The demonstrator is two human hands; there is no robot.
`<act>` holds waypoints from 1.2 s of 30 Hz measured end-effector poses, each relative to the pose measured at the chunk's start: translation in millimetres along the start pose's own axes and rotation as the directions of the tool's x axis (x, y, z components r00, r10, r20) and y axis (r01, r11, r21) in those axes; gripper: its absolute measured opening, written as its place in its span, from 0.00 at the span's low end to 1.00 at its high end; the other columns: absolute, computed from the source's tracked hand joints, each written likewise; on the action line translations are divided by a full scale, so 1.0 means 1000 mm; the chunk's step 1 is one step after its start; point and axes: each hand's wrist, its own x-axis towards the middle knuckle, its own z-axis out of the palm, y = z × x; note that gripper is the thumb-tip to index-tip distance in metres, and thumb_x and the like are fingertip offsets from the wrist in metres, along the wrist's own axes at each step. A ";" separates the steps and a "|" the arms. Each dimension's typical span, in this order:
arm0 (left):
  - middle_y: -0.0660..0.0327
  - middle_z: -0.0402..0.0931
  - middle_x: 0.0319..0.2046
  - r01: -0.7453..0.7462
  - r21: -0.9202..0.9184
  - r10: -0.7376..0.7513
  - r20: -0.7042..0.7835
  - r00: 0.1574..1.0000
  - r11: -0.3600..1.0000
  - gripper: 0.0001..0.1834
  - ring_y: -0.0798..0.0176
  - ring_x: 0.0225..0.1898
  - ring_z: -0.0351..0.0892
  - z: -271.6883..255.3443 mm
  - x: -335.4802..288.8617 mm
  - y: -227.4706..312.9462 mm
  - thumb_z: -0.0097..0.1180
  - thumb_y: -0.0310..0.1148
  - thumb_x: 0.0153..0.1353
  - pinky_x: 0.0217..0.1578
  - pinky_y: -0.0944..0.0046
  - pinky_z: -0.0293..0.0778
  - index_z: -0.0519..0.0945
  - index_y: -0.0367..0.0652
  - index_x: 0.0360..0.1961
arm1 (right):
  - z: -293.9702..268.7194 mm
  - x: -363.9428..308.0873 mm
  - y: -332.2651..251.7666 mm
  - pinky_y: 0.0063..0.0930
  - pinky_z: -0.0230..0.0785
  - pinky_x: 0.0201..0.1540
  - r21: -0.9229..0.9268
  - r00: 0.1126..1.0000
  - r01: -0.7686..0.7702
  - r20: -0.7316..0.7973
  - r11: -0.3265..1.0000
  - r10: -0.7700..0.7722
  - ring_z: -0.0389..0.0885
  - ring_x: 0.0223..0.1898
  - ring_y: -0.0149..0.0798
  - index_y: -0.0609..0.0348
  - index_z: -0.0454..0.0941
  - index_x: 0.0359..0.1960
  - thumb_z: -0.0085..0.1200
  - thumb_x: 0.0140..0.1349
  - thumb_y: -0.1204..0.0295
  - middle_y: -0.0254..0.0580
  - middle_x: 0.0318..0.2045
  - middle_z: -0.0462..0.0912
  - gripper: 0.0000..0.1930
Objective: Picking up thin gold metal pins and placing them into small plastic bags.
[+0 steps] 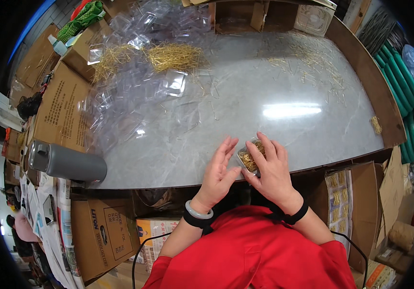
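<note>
A small see-through plastic box (248,162) packed with thin gold wire hooks (253,155) lies near the table's front edge. My right hand (273,166) rests over it, the thumb at its near side and the fingers across its top, gripping it. Part of the box is hidden under those fingers. Just left of it, my left hand (218,168) is open with its fingers stretched out, and holds nothing. Its thumb tip comes close to the box; whether they touch I cannot tell.
The grey marbled table (245,96) carries a heap of see-through plastic boxes (125,96) at left, with a pile of gold hooks (173,57). Scattered hooks (312,62) lie far right. A grey bottle (67,161) stands at the left edge. A cardboard wall (365,79) borders the right.
</note>
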 end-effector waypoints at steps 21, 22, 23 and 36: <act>0.48 0.66 0.66 -0.079 0.547 0.119 -0.038 0.992 0.833 0.35 0.52 0.69 0.67 0.007 0.003 0.001 0.64 0.26 0.65 0.69 0.53 0.67 0.64 0.32 0.71 | 0.005 0.000 0.006 0.49 0.59 0.63 -0.162 0.994 -0.077 -0.085 0.984 0.064 0.66 0.62 0.55 0.55 0.76 0.64 0.67 0.57 0.60 0.43 0.69 0.70 0.32; 0.48 0.66 0.66 -0.074 0.548 0.114 -0.040 0.993 0.833 0.35 0.52 0.69 0.67 0.009 0.004 0.003 0.64 0.26 0.65 0.69 0.53 0.67 0.64 0.32 0.71 | 0.004 0.000 0.005 0.50 0.58 0.64 -0.179 0.995 -0.079 -0.078 0.981 0.066 0.66 0.64 0.56 0.56 0.75 0.64 0.67 0.57 0.59 0.44 0.69 0.69 0.33; 0.47 0.68 0.65 -0.038 0.585 0.103 -0.078 0.992 0.810 0.34 0.51 0.67 0.69 0.013 0.004 0.005 0.65 0.27 0.65 0.66 0.54 0.69 0.66 0.32 0.69 | 0.003 0.000 0.005 0.51 0.57 0.66 -0.195 0.995 -0.082 -0.071 0.977 0.069 0.65 0.65 0.57 0.57 0.75 0.64 0.68 0.57 0.59 0.44 0.69 0.69 0.33; 0.50 0.73 0.60 -0.064 0.843 0.034 0.054 0.998 0.534 0.26 0.45 0.59 0.71 0.027 0.044 0.018 0.62 0.29 0.61 0.60 0.51 0.68 0.76 0.41 0.62 | -0.021 -0.002 0.046 0.42 0.59 0.72 0.489 0.989 -0.146 0.065 0.860 0.131 0.61 0.74 0.58 0.62 0.61 0.73 0.63 0.57 0.76 0.59 0.74 0.59 0.40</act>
